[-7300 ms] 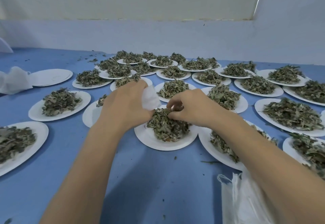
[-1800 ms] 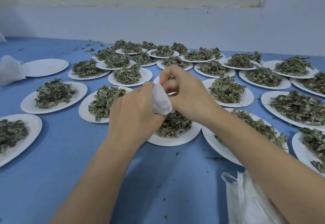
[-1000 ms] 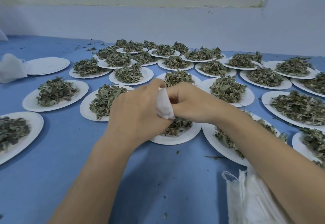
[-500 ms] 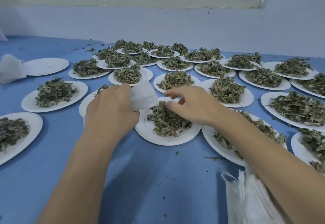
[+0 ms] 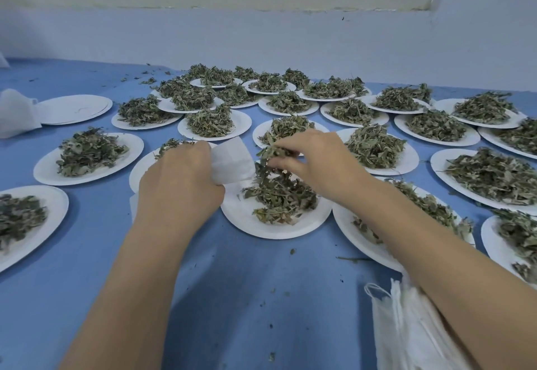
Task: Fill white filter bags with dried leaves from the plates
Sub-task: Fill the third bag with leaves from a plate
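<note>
Blue table (image 5: 87, 253); leaf clump (image 5: 274, 156) btwn right-hand fingers (image 5: 283, 163), above plate (image 5: 241, 218).

A blue tabletop (image 5: 247, 297) meets a pale wall (image 5: 261, 35), with leaf crumbs (image 5: 292, 251) scattered about.

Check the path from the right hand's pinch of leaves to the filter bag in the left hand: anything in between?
Nothing visible. The right hand holds a pinch of leaves above the plate, right beside the filter bag held by the left hand. Only open air separates them.
</note>
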Action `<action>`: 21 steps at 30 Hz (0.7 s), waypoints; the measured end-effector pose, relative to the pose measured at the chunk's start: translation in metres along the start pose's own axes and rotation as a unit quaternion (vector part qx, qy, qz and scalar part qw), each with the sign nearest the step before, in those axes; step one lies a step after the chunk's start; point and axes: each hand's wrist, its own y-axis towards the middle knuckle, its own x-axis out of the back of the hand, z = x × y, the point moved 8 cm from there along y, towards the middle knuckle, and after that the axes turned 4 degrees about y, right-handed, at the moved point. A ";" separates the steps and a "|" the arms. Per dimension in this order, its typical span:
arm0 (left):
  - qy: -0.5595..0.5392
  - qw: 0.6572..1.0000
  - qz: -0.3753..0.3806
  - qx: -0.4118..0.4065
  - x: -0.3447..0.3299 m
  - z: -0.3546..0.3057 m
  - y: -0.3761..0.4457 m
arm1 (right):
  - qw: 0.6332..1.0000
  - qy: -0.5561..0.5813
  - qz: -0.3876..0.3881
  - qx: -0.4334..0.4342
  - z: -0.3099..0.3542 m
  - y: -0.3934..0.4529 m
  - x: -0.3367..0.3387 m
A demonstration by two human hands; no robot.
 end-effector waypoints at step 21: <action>-0.154 0.985 0.004 -0.075 0.001 -0.028 -0.008 | 0.955 0.220 0.198 0.028 0.039 -0.010 -0.001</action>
